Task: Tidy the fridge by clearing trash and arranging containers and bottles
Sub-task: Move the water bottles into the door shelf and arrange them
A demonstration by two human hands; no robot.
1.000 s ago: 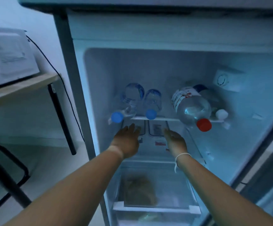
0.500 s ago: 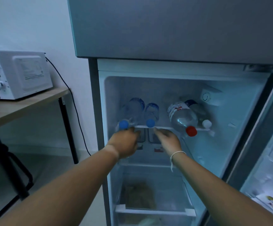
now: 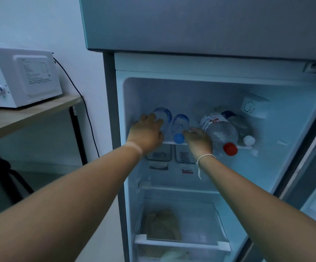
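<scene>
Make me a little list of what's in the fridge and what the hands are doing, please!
place: open fridge, top shelf
bottles: four lying on their sides, caps toward the camera
leftmost bottle: left hand over it, cap hidden
second bottle: blue cap, right hand touching beside it
big bottle: red cap
far right bottle: white cap
below the shelf: two clear containers
bottom drawer: something brownish, too blurry to name
outside the fridge: white microwave on a wooden table
</scene>
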